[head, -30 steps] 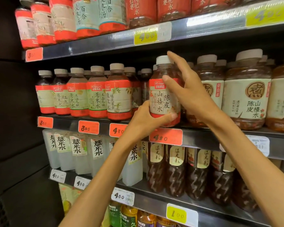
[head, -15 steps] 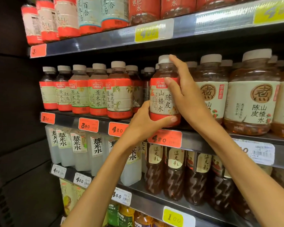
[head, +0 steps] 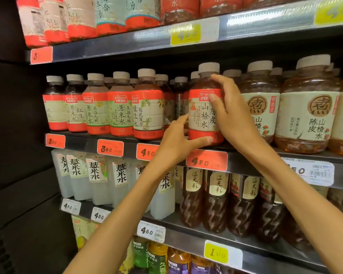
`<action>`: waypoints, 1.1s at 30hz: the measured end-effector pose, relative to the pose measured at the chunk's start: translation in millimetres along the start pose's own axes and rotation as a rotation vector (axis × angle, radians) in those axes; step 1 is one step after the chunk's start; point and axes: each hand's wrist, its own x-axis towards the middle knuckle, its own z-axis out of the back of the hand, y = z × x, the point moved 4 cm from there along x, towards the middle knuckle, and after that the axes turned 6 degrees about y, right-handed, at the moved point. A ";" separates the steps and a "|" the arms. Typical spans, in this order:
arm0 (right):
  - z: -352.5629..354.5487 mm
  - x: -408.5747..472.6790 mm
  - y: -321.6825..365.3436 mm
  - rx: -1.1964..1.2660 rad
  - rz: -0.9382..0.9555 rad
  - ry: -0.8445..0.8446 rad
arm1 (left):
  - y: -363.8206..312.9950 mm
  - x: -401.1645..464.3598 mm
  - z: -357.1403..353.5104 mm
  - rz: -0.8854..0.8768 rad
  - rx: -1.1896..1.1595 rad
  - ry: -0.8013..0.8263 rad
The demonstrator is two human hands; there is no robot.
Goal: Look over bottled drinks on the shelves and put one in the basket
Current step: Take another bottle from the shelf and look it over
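A brown drink bottle with a red and cream label and a pale cap (head: 201,115) stands at the front of the middle shelf (head: 127,142). My right hand (head: 232,117) grips its right side, fingers curled over the shoulder and label. My left hand (head: 178,139) holds its lower left, thumb stretched under the red base band. No basket is in view.
More red-labelled bottles (head: 119,107) stand to the left and large amber jars (head: 307,115) to the right on the same shelf. White bottles (head: 95,178) and dark bottles (head: 216,200) fill the shelf below. A dark wall (head: 12,155) closes the left side.
The view has shifted slightly. Both hands stay on the bottle; my right fingers have curled lower round its shoulder, and my left fingers have slid further behind its left side.
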 end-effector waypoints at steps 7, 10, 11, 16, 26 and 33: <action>2.4 -0.3 2.6 -0.226 0.007 0.032 | 2.1 8.7 6.1 -0.018 0.060 0.042; 1.2 -1.1 3.1 -0.323 0.020 0.015 | 0.2 9.0 5.4 -0.057 0.146 0.039; 0.5 -1.8 2.9 -0.343 0.014 0.017 | -0.6 9.0 5.5 -0.063 0.156 0.036; 1.4 -14.8 19.0 -0.592 0.086 -0.058 | -2.3 5.7 2.8 -0.088 0.141 0.031; 65.6 -8.3 -16.0 -1.024 -0.079 -0.200 | -31.8 -21.2 -6.8 -0.334 0.200 -0.371; 67.9 -7.3 -21.0 -1.024 -0.091 -0.189 | -37.5 -18.5 -14.5 -0.329 0.326 -0.384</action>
